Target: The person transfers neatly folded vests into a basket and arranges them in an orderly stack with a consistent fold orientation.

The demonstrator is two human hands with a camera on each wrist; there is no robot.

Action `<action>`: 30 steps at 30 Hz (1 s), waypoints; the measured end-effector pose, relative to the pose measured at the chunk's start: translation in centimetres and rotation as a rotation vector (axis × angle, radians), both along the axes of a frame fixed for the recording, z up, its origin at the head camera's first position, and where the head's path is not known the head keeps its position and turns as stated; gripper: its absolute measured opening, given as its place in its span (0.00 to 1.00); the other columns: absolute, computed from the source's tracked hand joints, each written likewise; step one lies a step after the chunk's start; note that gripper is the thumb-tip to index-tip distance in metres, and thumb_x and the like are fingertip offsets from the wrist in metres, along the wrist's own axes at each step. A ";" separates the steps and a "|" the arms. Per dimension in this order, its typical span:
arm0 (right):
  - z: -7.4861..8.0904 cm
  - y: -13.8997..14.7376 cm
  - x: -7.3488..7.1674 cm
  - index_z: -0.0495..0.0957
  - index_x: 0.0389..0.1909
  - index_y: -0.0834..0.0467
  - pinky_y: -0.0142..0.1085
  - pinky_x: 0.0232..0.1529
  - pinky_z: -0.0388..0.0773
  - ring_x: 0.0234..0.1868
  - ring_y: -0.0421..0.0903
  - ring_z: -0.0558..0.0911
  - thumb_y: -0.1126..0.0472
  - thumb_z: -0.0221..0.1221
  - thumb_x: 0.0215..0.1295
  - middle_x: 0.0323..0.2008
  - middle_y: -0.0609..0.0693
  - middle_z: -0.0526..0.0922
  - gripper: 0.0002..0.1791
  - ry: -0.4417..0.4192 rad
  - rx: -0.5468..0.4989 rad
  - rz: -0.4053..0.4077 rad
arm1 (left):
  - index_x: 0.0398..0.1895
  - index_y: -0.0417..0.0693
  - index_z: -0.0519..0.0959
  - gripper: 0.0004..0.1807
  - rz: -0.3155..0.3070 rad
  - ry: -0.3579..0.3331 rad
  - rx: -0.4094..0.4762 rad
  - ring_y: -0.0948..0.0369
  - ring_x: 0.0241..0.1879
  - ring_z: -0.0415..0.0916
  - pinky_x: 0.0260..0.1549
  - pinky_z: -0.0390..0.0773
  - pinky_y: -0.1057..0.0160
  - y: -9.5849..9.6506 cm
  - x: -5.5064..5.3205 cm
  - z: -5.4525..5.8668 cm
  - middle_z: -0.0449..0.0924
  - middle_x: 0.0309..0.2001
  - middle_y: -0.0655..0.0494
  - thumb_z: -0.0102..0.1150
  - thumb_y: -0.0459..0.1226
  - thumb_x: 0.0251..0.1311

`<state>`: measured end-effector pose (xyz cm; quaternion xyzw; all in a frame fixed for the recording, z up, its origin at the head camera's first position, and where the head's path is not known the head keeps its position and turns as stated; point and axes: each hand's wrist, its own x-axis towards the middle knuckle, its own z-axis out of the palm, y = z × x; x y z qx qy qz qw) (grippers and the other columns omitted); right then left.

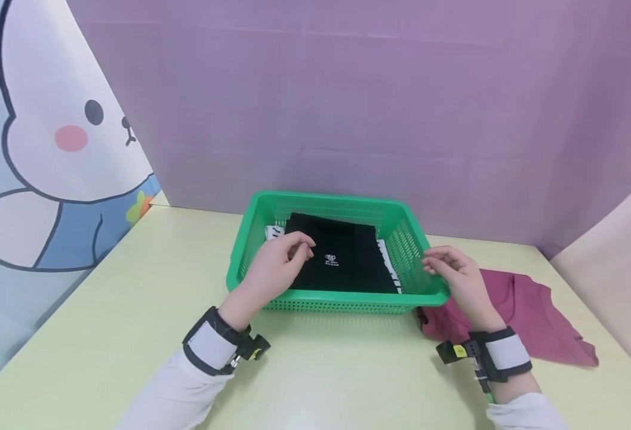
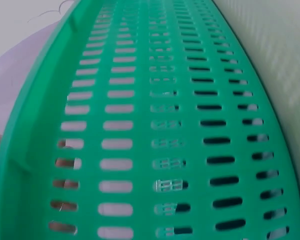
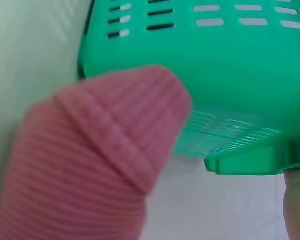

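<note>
A green plastic basket (image 1: 336, 300) with slotted walls stands on the table. Inside lies a folded black garment (image 1: 342, 251) with a small white print, over a white cloth with black marks (image 1: 388, 263). My left hand (image 1: 277, 261) hovers over the basket's front left part, fingers loosely bent and holding nothing. At the right rim is my right hand (image 1: 457, 275), its fingers loosely bent with nothing visible in them; whether it touches the rim is unclear. Beneath and beside that hand, a maroon garment (image 1: 535, 316) lies on the table, its ribbed fabric (image 3: 90, 160) close up in the right wrist view.
The pale yellow table (image 1: 132, 328) extends to the left and in front of the basket. A purple cloth backdrop (image 1: 347, 107) rises behind it. On the left hangs a cartoon-printed curtain (image 1: 41, 149), and a pale panel (image 1: 616, 269) borders the right side.
</note>
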<state>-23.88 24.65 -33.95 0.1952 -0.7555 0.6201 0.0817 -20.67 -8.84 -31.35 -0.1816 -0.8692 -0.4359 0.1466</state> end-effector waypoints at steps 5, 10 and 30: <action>-0.5 -0.1 0.2 0.79 0.38 0.63 0.22 0.37 0.77 0.34 0.36 0.81 0.73 0.50 0.68 0.32 0.44 0.83 0.09 0.007 -0.246 0.075 | 0.42 0.44 0.80 0.10 -0.004 0.018 0.000 0.63 0.29 0.76 0.28 0.75 0.66 0.3 0.2 0.0 0.83 0.34 0.54 0.47 0.34 0.69; -1.0 0.4 0.6 0.80 0.37 0.61 0.23 0.36 0.78 0.34 0.38 0.81 0.76 0.46 0.68 0.32 0.48 0.84 0.14 -0.028 -0.458 0.171 | 0.41 0.44 0.80 0.10 0.019 0.062 0.037 0.62 0.29 0.77 0.28 0.76 0.66 0.3 0.5 -0.2 0.83 0.32 0.55 0.47 0.33 0.68; -3.6 7.6 0.9 0.80 0.44 0.56 0.29 0.42 0.81 0.37 0.38 0.83 0.71 0.41 0.72 0.37 0.46 0.84 0.18 -0.261 -0.290 0.283 | 0.38 0.45 0.79 0.09 -0.163 0.025 0.171 0.63 0.25 0.76 0.21 0.72 0.69 5.1 2.2 -0.8 0.81 0.28 0.57 0.47 0.32 0.67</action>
